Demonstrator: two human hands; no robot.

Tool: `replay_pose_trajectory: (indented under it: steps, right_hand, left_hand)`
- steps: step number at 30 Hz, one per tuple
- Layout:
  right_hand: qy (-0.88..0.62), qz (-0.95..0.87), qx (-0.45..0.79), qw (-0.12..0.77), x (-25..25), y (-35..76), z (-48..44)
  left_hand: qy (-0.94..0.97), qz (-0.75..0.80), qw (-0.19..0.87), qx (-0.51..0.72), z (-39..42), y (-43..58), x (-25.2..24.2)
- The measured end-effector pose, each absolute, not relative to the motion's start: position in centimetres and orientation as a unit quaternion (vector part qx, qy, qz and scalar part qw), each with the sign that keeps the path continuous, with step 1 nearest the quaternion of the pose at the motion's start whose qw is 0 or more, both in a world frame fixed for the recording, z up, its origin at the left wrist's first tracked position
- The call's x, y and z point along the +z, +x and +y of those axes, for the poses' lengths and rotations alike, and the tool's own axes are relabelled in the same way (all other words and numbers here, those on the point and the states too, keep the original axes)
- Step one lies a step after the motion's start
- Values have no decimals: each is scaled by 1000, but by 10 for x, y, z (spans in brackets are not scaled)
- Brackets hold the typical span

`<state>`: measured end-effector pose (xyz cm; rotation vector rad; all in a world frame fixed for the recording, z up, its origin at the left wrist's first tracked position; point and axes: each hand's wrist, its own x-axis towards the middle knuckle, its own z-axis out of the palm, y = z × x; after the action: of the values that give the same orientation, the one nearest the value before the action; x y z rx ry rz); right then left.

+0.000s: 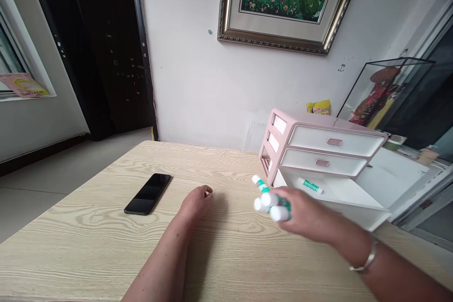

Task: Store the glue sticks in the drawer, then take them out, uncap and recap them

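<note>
Currently, I have the right hand (pixel 300 212) closed around a bunch of tubes (pixel 279 213), their white caps pointing left and green showing on their sides. At least four caps are in sight; the fingers hide the rest, and the bunch is slightly blurred. A bracelet (pixel 368 257) circles that wrist. Just beyond the hand, one more tube (pixel 311 186) lies in the pulled-out bottom drawer (pixel 341 192) of the pink cabinet (pixel 288 144), whose two upper drawers are pushed in. On my other side, the left hand (pixel 197 204) lies on the wooden table (pixel 106 255), fingers curled inward; I cannot tell whether the tips meet. Left of it lies a black phone (pixel 148 193). Farther out, a framed picture (pixel 276 35) hangs on the wall (pixel 191 89).
</note>
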<state>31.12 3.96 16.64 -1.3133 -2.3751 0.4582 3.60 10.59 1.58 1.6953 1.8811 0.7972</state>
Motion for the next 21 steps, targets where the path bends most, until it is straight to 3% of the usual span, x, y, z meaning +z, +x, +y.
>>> replay_pose_trajectory:
  steps: [5, 10, 16, 21]
  right_hand:
    - [-385, -897, 184, 115, 98, 247, 48]
    - [-310, -925, 179, 128, 40, 205, 68]
    - [-280, -924, 233, 114, 27, 201, 72]
    - [-419, -810, 384, 142, 36, 208, 78]
  left_hand:
    - [584, 693, 249, 342, 95, 23, 12]
    - [571, 698, 257, 348, 87, 9, 2]
    - [553, 729, 243, 322, 85, 2, 2]
    - [543, 756, 195, 309, 82, 1, 10]
